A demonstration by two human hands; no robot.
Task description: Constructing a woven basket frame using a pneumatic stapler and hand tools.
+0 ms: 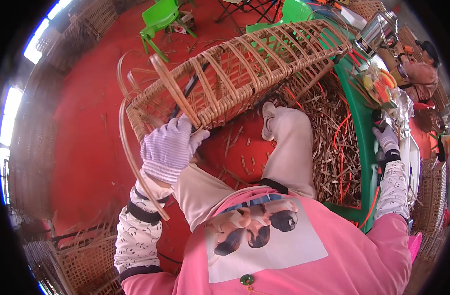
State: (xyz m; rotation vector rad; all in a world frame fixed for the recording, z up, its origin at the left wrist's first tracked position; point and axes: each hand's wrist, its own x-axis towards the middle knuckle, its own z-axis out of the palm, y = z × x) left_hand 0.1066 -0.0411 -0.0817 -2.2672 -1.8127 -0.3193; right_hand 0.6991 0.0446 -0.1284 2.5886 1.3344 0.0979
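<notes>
A tan wicker basket (239,81) slants above the lap of a seated person in a pink shirt (195,275), running from the left hand (167,150) up toward the top right. That hand, in a striped pale glove, closes on the basket's near corner, some fingers partly hidden by the frame. The gloved right hand (387,138) sits small at the far right, next to a green rim (367,182); a dark object (377,117) lies at its fingertips, too small to identify, and whether the hand grips it cannot be told. The basket's side is an open lattice of slanting ribs between thickly wound edges, its weave tighter at the left end. Loose strips (123,137) curl from that end, one bowing down past the left wrist. Dark bars (190,84) behind the lattice are hard to make out, as is whether the far end touches the steel flask (379,32) nearby. The person's left foot is hidden, while the right shoe (267,123) shows below the basket. A green chair (160,17) is cut by the top edge; clutter partly covers another person (424,78) at right.
</notes>
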